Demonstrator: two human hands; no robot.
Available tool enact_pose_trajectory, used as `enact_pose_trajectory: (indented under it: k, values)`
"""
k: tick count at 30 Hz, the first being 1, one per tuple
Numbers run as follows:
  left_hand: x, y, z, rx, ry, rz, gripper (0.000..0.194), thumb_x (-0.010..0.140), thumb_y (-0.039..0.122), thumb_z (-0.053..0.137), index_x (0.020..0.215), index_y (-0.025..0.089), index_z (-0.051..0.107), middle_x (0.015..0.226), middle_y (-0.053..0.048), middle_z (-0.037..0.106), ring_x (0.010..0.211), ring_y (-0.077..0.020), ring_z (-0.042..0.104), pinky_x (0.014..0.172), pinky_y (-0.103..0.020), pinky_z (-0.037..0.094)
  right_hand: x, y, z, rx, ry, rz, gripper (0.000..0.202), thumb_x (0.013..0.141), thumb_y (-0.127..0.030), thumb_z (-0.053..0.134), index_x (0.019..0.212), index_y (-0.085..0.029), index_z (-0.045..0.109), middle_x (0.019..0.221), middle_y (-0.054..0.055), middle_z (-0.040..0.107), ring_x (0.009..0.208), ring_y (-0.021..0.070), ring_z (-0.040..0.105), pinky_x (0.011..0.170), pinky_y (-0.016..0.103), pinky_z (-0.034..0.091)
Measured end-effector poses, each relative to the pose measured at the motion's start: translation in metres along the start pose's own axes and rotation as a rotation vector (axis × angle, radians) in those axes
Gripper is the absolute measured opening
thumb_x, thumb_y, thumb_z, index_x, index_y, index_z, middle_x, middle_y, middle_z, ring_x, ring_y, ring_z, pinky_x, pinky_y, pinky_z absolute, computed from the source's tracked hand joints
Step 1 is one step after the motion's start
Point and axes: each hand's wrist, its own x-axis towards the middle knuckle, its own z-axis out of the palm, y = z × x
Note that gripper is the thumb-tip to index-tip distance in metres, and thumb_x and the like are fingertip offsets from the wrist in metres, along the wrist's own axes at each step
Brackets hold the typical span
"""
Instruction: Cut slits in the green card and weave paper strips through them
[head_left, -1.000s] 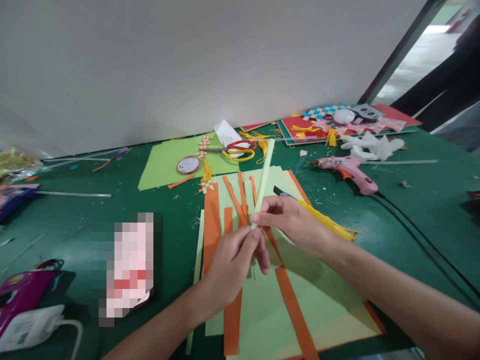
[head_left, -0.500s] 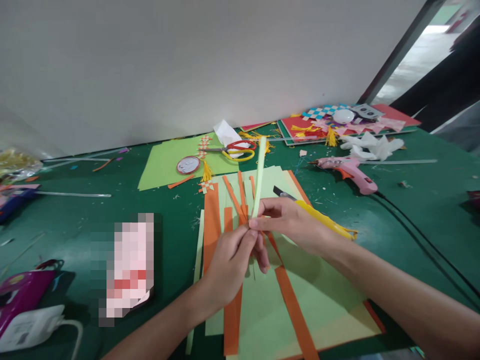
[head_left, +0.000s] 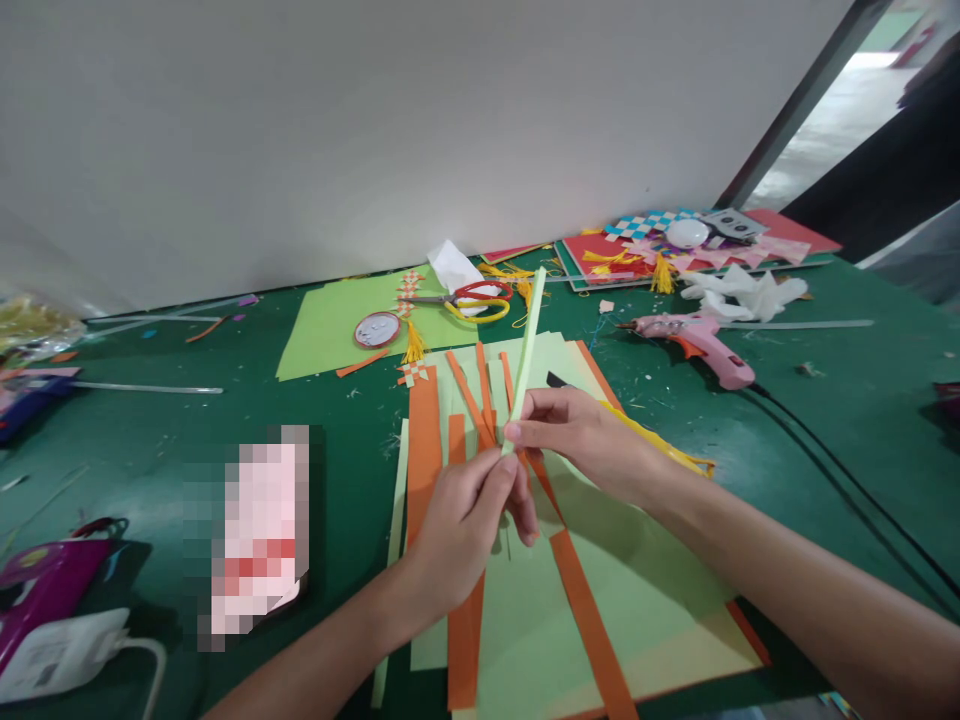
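Observation:
A narrow light green paper strip (head_left: 531,335) stands nearly upright, leaning right, between my two hands. My left hand (head_left: 476,505) pinches its lower end between thumb and forefinger. Just above that, my right hand (head_left: 574,435) grips the strip with thumb and curled forefinger. Below both hands lie light green paper sheets (head_left: 600,610) with orange paper strips (head_left: 589,620) scattered over them. A yellow cutter knife (head_left: 660,440) rests on the sheets, partly hidden behind my right hand.
On the green table (head_left: 337,480) are scissors (head_left: 480,300), a round tin (head_left: 376,330), a pink glue gun (head_left: 705,345) with its cord trailing right, and crumpled tissue (head_left: 742,292). At left lie a blurred-out phone (head_left: 262,540) and a white charger (head_left: 64,655). A wall (head_left: 337,130) stands behind.
My right hand has moved slightly up along the strip. The strip's top has tilted further right, while my left hand stays in place.

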Motion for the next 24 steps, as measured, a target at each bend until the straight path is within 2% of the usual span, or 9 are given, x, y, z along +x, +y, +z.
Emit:
enact_pose_trajectory:
  k: [4, 9, 16, 22, 24]
  values:
    - [0.0007, 0.0014, 0.0006, -0.006, 0.004, 0.003, 0.034, 0.099, 0.029, 0.035, 0.069, 0.020, 0.047, 0.057, 0.001, 0.063, 0.054, -0.0123, 0.057, 0.060, -0.024, 0.045, -0.0017, -0.0015, 0.0019, 0.004, -0.057, 0.041, 0.029, 0.071, -0.035, 0.080, 0.063, -0.018, 0.060, 0.058, -0.002, 0.060, 0.058, 0.0117, 0.053, 0.061, 0.029, 0.040]
    - [0.0009, -0.0002, -0.0009, 0.008, 0.005, -0.006, 0.034, 0.100, 0.031, 0.036, 0.070, 0.020, 0.048, 0.058, 0.001, 0.063, 0.055, -0.0125, 0.058, 0.060, -0.024, 0.044, -0.0004, 0.0004, -0.0019, -0.016, 0.008, 0.007, 0.025, 0.071, -0.035, 0.081, 0.066, -0.017, 0.064, 0.062, -0.002, 0.059, 0.060, 0.0112, 0.050, 0.061, 0.028, 0.038]
    - [-0.0002, 0.0000, -0.0009, 0.020, -0.007, -0.027, 0.036, 0.100, 0.036, 0.037, 0.070, 0.020, 0.048, 0.060, 0.000, 0.064, 0.056, -0.0136, 0.058, 0.059, -0.025, 0.043, 0.0016, -0.0025, -0.0063, -0.043, 0.062, -0.024, 0.028, 0.069, -0.037, 0.081, 0.064, -0.017, 0.062, 0.062, -0.002, 0.055, 0.061, 0.0105, 0.047, 0.060, 0.027, 0.036]
    - [-0.0013, 0.0011, -0.0003, 0.007, -0.008, -0.025, 0.034, 0.100, 0.032, 0.035, 0.070, 0.020, 0.048, 0.060, 0.000, 0.064, 0.055, -0.0131, 0.057, 0.060, -0.025, 0.044, -0.0007, -0.0041, -0.0039, -0.096, -0.040, 0.074, 0.030, 0.069, -0.041, 0.081, 0.067, -0.017, 0.063, 0.063, 0.000, 0.061, 0.063, 0.0128, 0.053, 0.061, 0.028, 0.038]
    - [-0.0015, 0.0005, -0.0009, 0.018, -0.007, -0.017, 0.036, 0.100, 0.032, 0.035, 0.070, 0.020, 0.049, 0.060, -0.001, 0.064, 0.056, -0.0133, 0.057, 0.060, -0.026, 0.044, -0.0010, -0.0046, -0.0035, -0.106, -0.037, 0.080, 0.031, 0.068, -0.043, 0.081, 0.067, -0.017, 0.064, 0.065, 0.001, 0.062, 0.064, 0.0135, 0.054, 0.061, 0.029, 0.039]
